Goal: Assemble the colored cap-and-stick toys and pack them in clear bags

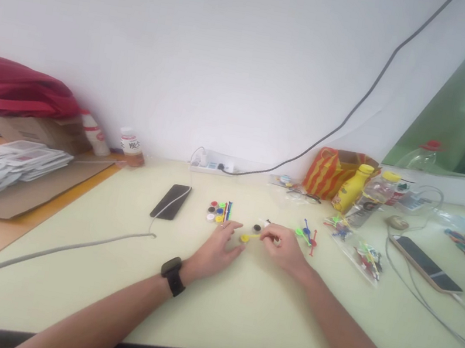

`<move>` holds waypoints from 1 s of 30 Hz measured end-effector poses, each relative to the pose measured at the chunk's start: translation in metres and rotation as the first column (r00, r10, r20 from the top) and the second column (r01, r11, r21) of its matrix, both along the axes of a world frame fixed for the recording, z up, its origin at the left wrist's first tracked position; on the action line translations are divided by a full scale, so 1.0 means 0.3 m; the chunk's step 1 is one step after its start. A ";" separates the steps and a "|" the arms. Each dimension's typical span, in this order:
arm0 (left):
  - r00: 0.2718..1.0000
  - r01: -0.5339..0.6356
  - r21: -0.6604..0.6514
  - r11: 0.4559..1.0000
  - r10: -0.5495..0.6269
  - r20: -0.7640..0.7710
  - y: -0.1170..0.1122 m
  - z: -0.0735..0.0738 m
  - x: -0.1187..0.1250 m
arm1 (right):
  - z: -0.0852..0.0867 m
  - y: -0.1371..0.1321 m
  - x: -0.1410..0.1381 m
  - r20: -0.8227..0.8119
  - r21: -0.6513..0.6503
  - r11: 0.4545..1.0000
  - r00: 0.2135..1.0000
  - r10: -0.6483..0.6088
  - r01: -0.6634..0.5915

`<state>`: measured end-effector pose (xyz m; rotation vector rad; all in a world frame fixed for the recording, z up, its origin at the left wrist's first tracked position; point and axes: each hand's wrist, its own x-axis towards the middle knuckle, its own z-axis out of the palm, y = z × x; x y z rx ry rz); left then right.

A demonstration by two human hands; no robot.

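My right hand [284, 249] is closed in a pinch on the thin end of a yellow plastic arrow [253, 236]. A round yellow disc [244, 238] sits at the arrow's left end, low over the table. Just left of it, my left hand [216, 248] has its fingers apart and holds nothing; a black watch [173, 276] is on that wrist. Beyond the fingers lie several coloured round caps [212, 210] and a row of thin coloured sticks [228, 211]. A black disc [257, 227] is behind the yellow piece. Green, blue and red arrow pieces [306, 234] lie right of my right hand.
A dark phone [171, 202] with a cable across it lies left. Clear bags of coloured parts [367, 259], bottles [352, 188], a striped bag [326, 172] and another phone [426, 264] are on the right. A power strip [212, 163] stands by the wall.
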<state>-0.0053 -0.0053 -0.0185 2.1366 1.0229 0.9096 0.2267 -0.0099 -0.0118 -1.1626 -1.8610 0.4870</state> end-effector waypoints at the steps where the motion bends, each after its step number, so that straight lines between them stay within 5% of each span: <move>1: 1.000 0.005 0.012 1.000 -0.005 -0.009 0.002 0.000 0.001 | 0.006 -0.002 0.004 -0.015 -0.005 1.000 1.000 0.000 0.000; 19: 0.991 0.108 0.059 0.992 -0.102 -0.085 -0.009 0.020 0.003 | -0.032 0.043 0.081 -0.023 -0.065 0.975 0.976 -0.216 0.215; 26: 0.990 0.116 0.062 0.991 -0.110 -0.082 -0.011 0.025 0.003 | -0.069 0.032 0.037 0.053 -0.107 0.994 0.999 0.004 0.002; 30: 0.991 0.118 0.060 0.991 -0.113 -0.076 -0.013 0.027 0.002 | -0.082 0.030 0.016 0.139 -0.065 0.998 0.990 0.001 0.008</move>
